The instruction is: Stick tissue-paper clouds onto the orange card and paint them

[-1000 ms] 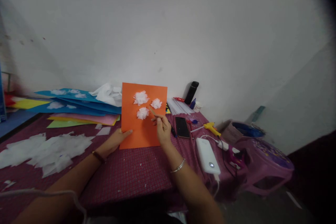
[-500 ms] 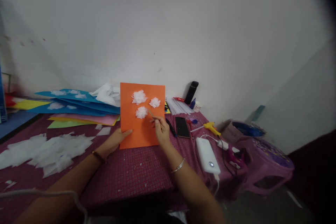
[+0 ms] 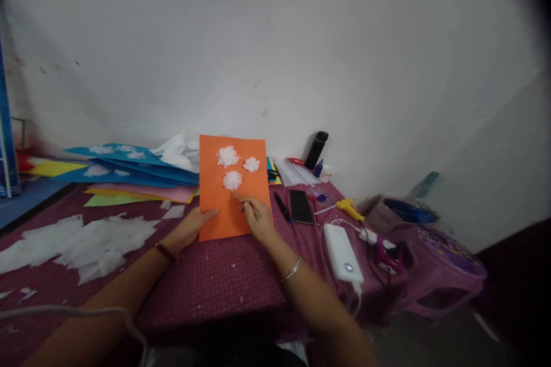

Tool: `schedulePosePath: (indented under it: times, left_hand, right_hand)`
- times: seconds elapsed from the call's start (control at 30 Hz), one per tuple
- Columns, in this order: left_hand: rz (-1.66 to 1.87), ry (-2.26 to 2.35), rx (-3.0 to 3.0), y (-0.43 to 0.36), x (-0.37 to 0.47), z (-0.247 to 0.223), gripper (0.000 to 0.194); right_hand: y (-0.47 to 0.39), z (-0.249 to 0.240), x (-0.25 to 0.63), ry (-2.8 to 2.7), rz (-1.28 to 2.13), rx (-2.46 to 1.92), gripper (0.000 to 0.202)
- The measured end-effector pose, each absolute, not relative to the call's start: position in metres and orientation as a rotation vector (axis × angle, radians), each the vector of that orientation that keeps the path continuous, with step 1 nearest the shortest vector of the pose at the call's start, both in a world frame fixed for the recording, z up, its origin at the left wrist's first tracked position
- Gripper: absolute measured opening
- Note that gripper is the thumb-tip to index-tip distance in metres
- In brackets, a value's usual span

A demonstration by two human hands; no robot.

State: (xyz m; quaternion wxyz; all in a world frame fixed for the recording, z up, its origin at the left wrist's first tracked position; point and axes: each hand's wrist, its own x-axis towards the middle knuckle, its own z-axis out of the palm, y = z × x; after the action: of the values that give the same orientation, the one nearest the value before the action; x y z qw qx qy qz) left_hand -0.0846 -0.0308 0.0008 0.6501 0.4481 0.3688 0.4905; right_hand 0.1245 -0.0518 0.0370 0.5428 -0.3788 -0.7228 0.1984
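An orange paper sheet (image 3: 210,195), propped up and tilted back, carries three crumpled white paper tufts (image 3: 232,180), two above and one below. My left hand (image 3: 193,225) grips its lower left edge, thumb over the front. In front of the lower right part is my right hand (image 3: 258,218), its fingers closed together. A thin tan tip points from these fingers to just under the lowest tuft; whether it is a slim stick or a fingertip is too small to tell.
White tissue pieces (image 3: 103,243) lie at the left, with blue sheets (image 3: 142,172) behind. To the right are a black marker (image 3: 282,207), a phone (image 3: 301,206), a white power bank (image 3: 342,252) and a yellow glue gun (image 3: 350,208). A pink stool (image 3: 430,275) stands beyond the table.
My right hand has moved down and left, its tip going from the right side of the lowest tuft to below it. The sheet has turned slightly; my left hand keeps its grip.
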Motion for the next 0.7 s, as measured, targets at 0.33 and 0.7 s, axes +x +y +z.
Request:
schedulePosePath:
  times: [0.33,0.7]
  left_hand:
    - [1.129,0.862,0.992,-0.0339,-0.0827,0.0051,0.057]
    - [1.101,0.850,0.969,-0.0348,-0.0833,0.0066,0.058]
  right_hand:
    - [-0.0485,0.0363,0.1256,-1.618,0.878,-0.919,0.025]
    - [-0.0462,0.0340,0.1279,-1.548,0.774,-0.896,0.022]
